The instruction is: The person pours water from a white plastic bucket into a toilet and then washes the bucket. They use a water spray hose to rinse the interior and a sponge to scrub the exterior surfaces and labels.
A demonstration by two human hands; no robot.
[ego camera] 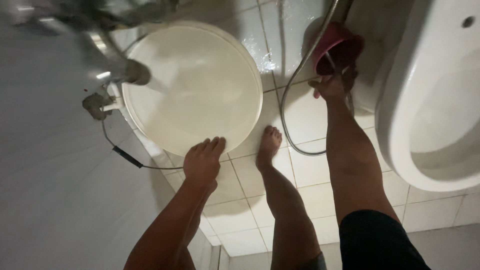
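Observation:
My left hand [202,162] reaches down and grips the near rim of a large round white bucket [150,135], its fingers curled over the edge. The bucket stands on the tiled floor under a metal tap [131,72], and a stream of water runs from the tap into it. Pale water lies inside the bucket. My right hand is out of view. My two bare feet stand on the tiles: one [269,145] just right of the bucket, the other [331,89] farther ahead, next to a red plastic scoop [339,47].
A white toilet bowl [400,125] fills the right side. A metal shower hose [292,100] loops across the wet white floor tiles [310,200] between bucket and toilet. A white tiled wall [55,190] runs along the left, with a thin black cable [127,156] hanging by it.

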